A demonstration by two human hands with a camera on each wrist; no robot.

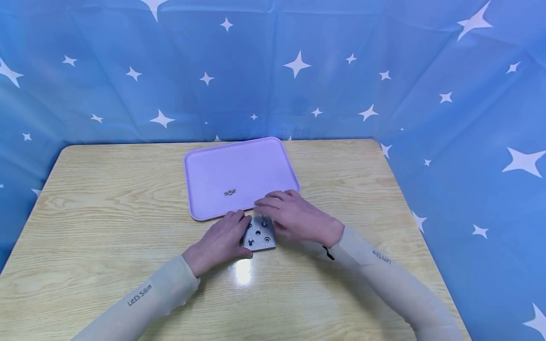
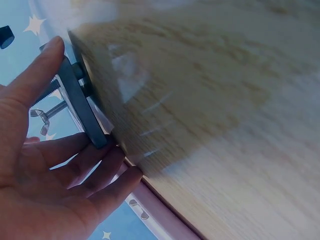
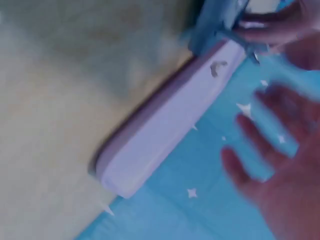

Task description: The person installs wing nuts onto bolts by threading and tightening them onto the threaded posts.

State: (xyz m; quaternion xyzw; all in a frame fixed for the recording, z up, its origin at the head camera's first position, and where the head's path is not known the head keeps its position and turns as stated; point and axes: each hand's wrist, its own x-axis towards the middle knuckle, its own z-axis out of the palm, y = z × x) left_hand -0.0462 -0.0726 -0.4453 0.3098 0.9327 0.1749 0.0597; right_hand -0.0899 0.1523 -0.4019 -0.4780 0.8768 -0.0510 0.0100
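Observation:
My left hand point(image 1: 223, 239) grips a square metal plate point(image 1: 258, 233) by its edges, thumb at the near side and fingers at the far side. Several holes show in the plate's face. Two bolts stand out from it, and a wing nut point(image 2: 44, 120) sits on the end of the longer-looking threaded bolt point(image 2: 56, 109). Over the plate's far right corner, my right hand point(image 1: 296, 215) reaches across with its fingers extended, close to that wing nut. Its thumb is hidden in the head view; the right wrist view shows the fingers point(image 3: 250, 175) spread and blurred.
A purple tray point(image 1: 256, 166) lies just behind the plate, with another wing nut point(image 1: 230, 192) on it. The wooden table point(image 1: 111, 213) extends to both sides. A blue curtain with white stars point(image 1: 251, 94) hangs behind the table and along its right side.

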